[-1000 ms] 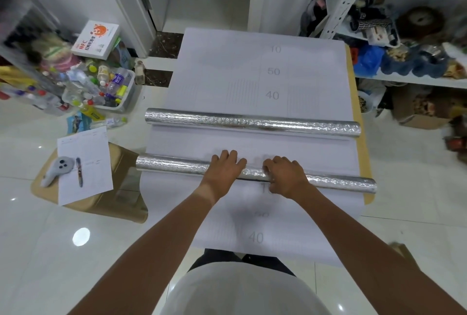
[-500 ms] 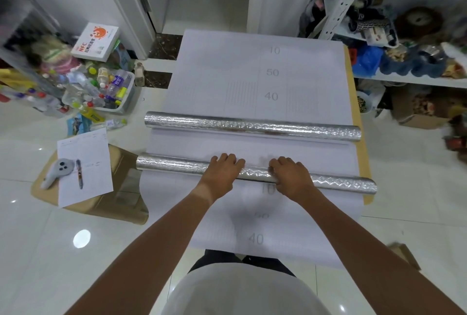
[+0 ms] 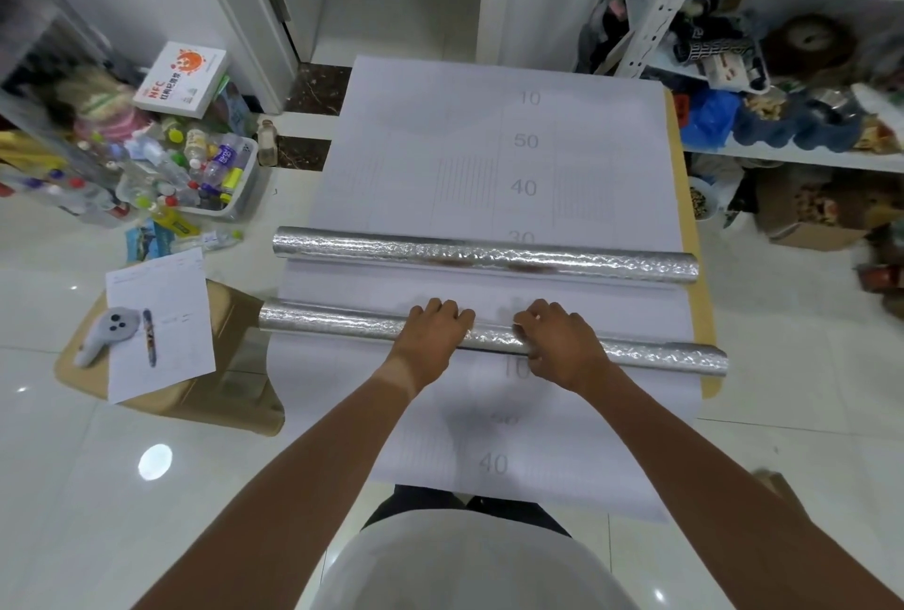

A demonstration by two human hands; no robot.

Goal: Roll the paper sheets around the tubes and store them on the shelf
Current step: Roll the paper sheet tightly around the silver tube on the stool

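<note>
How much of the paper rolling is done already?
Almost none yet. Both hands, left hand and right hand, rest on the near silver tube, which lies across the paper sheet. The sheet is flat, not yet wrapped round it. The far silver tube waits untouched. Nothing rolled is on the shelf yet.

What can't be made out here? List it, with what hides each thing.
- Head view: the palms of the left hand and right hand and the near tube under them are hidden by the hands.
- The paper near edge is hidden by the person's shirt.
- The shelf contents are blurred and cut by the right edge.
- Writing on the loose sheet is too small.
</note>
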